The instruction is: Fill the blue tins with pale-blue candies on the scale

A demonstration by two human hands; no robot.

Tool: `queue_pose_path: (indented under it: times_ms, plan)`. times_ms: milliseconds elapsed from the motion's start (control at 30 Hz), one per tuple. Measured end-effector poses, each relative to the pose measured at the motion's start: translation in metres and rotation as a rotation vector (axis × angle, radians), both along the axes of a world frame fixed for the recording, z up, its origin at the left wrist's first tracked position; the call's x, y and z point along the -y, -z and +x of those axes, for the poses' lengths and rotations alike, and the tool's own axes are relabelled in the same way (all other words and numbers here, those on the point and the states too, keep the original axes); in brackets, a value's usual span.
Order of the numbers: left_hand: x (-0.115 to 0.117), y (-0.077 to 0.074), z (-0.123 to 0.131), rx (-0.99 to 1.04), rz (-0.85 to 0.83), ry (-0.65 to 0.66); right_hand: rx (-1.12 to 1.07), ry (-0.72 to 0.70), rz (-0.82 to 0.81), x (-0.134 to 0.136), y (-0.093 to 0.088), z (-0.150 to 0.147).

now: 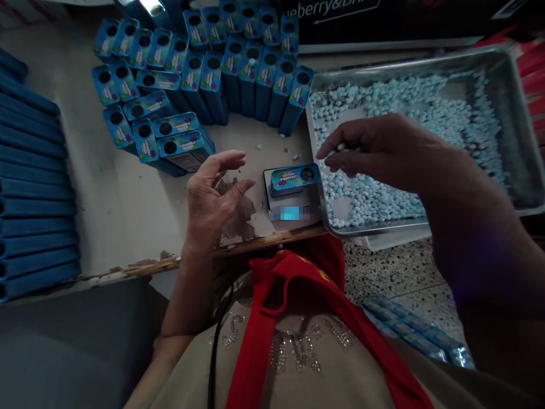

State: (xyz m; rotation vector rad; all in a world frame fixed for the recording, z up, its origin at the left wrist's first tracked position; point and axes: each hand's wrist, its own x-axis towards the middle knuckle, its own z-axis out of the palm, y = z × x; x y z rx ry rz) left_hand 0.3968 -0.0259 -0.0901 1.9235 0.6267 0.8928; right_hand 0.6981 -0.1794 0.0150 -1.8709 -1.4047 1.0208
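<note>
Over the near edge of a metal tray [430, 226], my right hand [370, 147] has its fingers curled around a few pale blue candies [343, 147]. Many more loose candies [378, 199] lie in the tray below it. Just left of the tray, a blue candy box [293, 177] with a round hole in its top stands on a small digital scale [272, 215], whose display is lit but blurred. My left hand [219, 193] hovers left of the scale, thumb and fingers apart, holding nothing.
Several blue boxes with round holes [268, 85] stand grouped at the back of the worn table [128, 221]. One has a candy on its hole. More blue boxes [38, 199] are lined up at the left. A few stray candies [259, 146] lie near the scale. A black carton [378, 25] stands behind.
</note>
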Motion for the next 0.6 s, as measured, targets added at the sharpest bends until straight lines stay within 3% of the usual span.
queue_pose_path:
  times_ms: [167,367,467,600]
  plan:
    - [0.007,0.011,-0.001,-0.06,-0.057,-0.004,0.237,-0.093,0.009,-0.002,-0.012,-0.012]
    - [0.007,0.013,-0.004,-0.073,-0.075,0.021,0.602,-0.321,0.065,-0.014,-0.021,-0.031]
    - [0.003,0.012,-0.007,-0.058,-0.07,0.01,0.692,-0.417,0.018,-0.02,-0.025,-0.038]
    - [0.0,0.011,-0.011,-0.052,-0.065,-0.006,0.747,-0.417,-0.039,-0.026,-0.028,-0.046]
